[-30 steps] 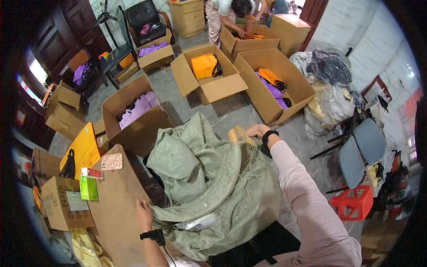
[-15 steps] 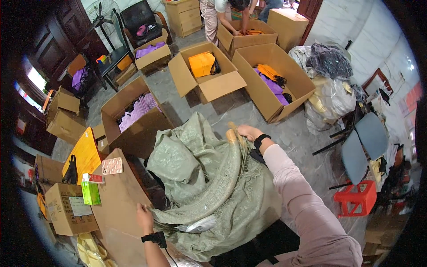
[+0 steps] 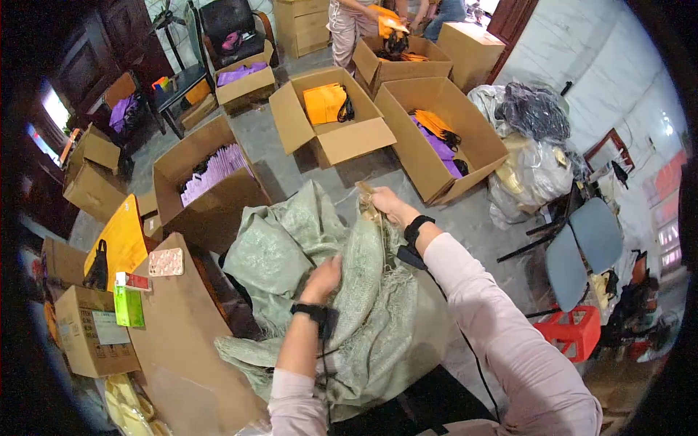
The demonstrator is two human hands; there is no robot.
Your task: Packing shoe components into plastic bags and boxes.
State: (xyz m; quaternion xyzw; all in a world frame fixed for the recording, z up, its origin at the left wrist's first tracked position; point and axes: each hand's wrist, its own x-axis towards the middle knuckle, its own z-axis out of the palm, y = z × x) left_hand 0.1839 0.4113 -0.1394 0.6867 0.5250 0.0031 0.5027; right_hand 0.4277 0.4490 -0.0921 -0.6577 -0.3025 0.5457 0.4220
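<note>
A large grey-green woven sack (image 3: 276, 247) lies crumpled in front of me, with frayed edges. Part of it forms a long, thick roll (image 3: 361, 272) running from the lower left up to a bunched tan end. My right hand (image 3: 387, 204) is closed around the sack near that tan end, at the roll's far tip. My left hand (image 3: 324, 279) is over the middle of the sack, right beside the roll; its fingertips are blurred, so I cannot tell whether they grip the cloth. Both wrists wear black bands.
Open cartons stand ahead, holding lilac pieces (image 3: 218, 173), orange pieces (image 3: 323, 104) and purple ones (image 3: 436, 145). Cardboard with a phone (image 3: 166, 262) and green box (image 3: 129, 307) is left. A red stool (image 3: 574, 330) and grey chair (image 3: 574, 269) are right. Another person (image 3: 349, 29) handles orange pieces.
My left hand has left the roll's lower-left end and come up and right beside its middle. My right hand moved slightly left with the tan end. The other person lifted an orange bundle.
</note>
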